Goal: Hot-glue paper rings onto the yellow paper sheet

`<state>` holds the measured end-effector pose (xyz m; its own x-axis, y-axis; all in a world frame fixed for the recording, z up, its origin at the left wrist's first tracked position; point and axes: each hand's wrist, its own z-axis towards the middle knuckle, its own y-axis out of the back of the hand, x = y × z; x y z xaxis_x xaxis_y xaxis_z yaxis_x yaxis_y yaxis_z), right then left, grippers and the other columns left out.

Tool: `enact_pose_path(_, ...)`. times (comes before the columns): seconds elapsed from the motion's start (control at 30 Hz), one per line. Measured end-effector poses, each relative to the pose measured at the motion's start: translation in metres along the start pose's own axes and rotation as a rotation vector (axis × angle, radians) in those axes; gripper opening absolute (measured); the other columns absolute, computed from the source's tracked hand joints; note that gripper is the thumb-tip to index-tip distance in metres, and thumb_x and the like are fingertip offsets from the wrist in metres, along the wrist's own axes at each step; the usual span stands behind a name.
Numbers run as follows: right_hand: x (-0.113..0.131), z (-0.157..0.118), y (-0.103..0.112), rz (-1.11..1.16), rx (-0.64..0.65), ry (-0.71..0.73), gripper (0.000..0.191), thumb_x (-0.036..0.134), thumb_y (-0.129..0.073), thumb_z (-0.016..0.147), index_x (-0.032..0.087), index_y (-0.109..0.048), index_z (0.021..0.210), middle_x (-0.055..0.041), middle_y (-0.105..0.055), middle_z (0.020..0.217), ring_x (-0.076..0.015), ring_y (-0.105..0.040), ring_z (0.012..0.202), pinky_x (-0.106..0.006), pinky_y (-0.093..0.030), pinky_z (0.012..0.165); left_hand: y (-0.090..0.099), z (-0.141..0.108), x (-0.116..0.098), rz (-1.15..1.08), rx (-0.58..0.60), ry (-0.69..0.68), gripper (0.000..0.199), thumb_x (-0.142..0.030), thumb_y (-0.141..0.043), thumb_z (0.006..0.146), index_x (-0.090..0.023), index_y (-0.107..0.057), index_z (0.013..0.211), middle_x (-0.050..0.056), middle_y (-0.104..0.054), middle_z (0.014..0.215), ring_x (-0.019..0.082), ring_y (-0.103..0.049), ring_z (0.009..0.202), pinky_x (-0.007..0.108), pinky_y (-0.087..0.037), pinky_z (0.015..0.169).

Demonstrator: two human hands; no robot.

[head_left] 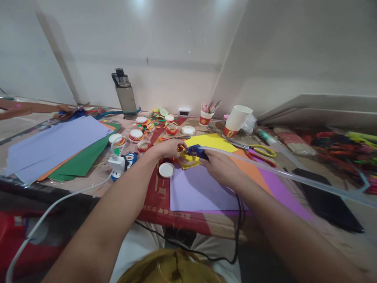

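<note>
Far left: another person's arm (pixel 28 107), cut off by the frame edge; what that hand works on is blurred. Fanned paper sheets (pixel 59 143), lavender over orange and green, the lower ones mostly covered. Bottle (pixel 126 98) upright near the wall. White plug adapter (pixel 118 164), its cord running out of frame. Cut cup pieces (pixel 136 135) clustered on the table (pixel 100 190). Centre: left hand (pixel 171 149), fingers curled in a grip on a small yellowish piece (pixel 182 148), its outline hard to make out. Right hand (pixel 219 167) grasps a blue glue gun (pixel 196 150) above the yellow paper (pixel 210 140), handle hidden by the fingers. Clear glue stick (pixel 282 173) trails rightward, cropped at the edge. Right: dark phone-like slab (pixel 328 198); coloured bundle (pixel 338 151) beyond, indistinct.
</note>
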<state>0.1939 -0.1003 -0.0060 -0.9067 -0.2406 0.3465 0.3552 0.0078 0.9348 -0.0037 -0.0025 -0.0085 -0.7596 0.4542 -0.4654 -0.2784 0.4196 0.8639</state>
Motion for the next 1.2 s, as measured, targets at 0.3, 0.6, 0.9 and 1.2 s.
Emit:
enact_pose_path(0.3, -0.003, -0.005, 0.011, -0.070, 0.013, -0.012, 0.027, 0.027, -0.042, 0.095, 0.017, -0.062, 0.110, -0.0127, -0.070, 0.111, -0.0247, -0.065, 0.097, -0.031, -0.045, 0.080, -0.002, 0.004, 0.010, -0.067, 0.028, -0.024, 0.063, -0.038, -0.081, 0.060, -0.023, -0.061, 0.119, 0.003, -0.067, 0.118, 0.018, -0.065, 0.099, 0.024, -0.051, 0.082)
enact_pose_path(0.6, 0.001, 0.002, -0.005, 0.105, 0.002, 0.013, 0.028, 0.030, -0.046, 0.097, 0.018, -0.063, 0.117, -0.0108, -0.067, 0.123, -0.0219, -0.062, 0.110, -0.027, -0.044, 0.090, -0.001, 0.001, 0.002, -0.018, -0.002, -0.010, 0.057, -0.036, -0.080, 0.058, -0.023, -0.063, 0.111, 0.000, -0.070, 0.106, 0.019, -0.065, 0.090, 0.024, -0.049, 0.073)
enact_pose_path(0.9, -0.007, 0.005, 0.000, 0.027, 0.008, 0.012, 0.026, 0.028, -0.049, 0.095, 0.015, -0.062, 0.113, -0.0140, -0.068, 0.116, -0.0243, -0.061, 0.109, -0.029, -0.042, 0.090, -0.002, 0.004, 0.005, -0.019, -0.013, -0.011, 0.059, -0.033, -0.080, 0.058, -0.024, -0.063, 0.114, 0.001, -0.069, 0.111, 0.018, -0.065, 0.093, 0.023, -0.049, 0.075)
enact_pose_path(1.2, 0.014, -0.011, 0.026, -0.167, 0.058, -0.098, 0.024, 0.024, -0.043, 0.095, 0.017, -0.063, 0.106, -0.0126, -0.070, 0.109, -0.0241, -0.065, 0.095, -0.028, -0.042, 0.073, -0.004, 0.006, 0.013, -0.088, 0.021, -0.026, 0.063, -0.039, -0.081, 0.058, -0.023, -0.062, 0.116, 0.003, -0.067, 0.114, 0.018, -0.065, 0.096, 0.025, -0.050, 0.079)
